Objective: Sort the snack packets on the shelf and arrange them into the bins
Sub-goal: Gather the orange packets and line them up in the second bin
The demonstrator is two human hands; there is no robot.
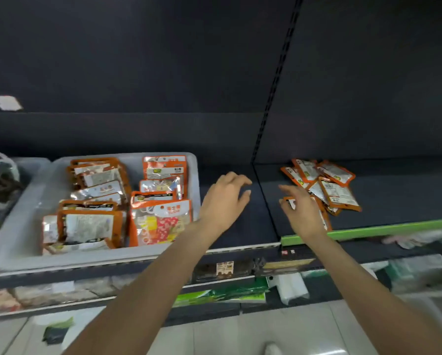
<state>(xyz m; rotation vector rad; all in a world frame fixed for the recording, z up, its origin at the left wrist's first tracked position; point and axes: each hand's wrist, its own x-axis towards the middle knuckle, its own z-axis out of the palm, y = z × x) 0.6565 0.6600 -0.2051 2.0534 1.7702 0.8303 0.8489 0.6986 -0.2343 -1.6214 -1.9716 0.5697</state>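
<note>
Both hands empty, left hand [223,201] and right hand [300,208] reaching the loose packets [327,185] — slippery pile could scatter off the shelf [394,201] front edge.

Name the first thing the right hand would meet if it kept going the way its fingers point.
Probably the loose pile of orange packets on the shelf; the right hand already overlaps the nearest one, though contact is unclear.
</note>
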